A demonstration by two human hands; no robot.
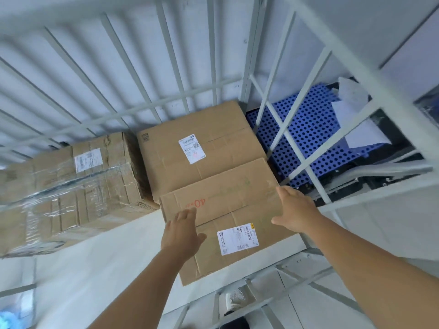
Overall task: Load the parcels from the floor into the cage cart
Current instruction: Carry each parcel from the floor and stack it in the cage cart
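Note:
A flat cardboard parcel [228, 210] with red "40" print and a white label lies on the white floor of the cage cart [147, 108], against its right side. My left hand [181, 230] rests on the parcel's left part with straight fingers. My right hand [293, 207] lies with straight fingers over the parcel's right edge. Behind it sits a larger brown parcel [202, 148] with a white label. To the left stands a big parcel [71, 186] wrapped in clear film.
Grey cage bars [292, 119] rise at the back and right. Outside the bars on the right lies a blue perforated pallet [304, 129] with white sheets. My shoe [235, 300] shows below the cart floor [107, 262], which has bare room at front left.

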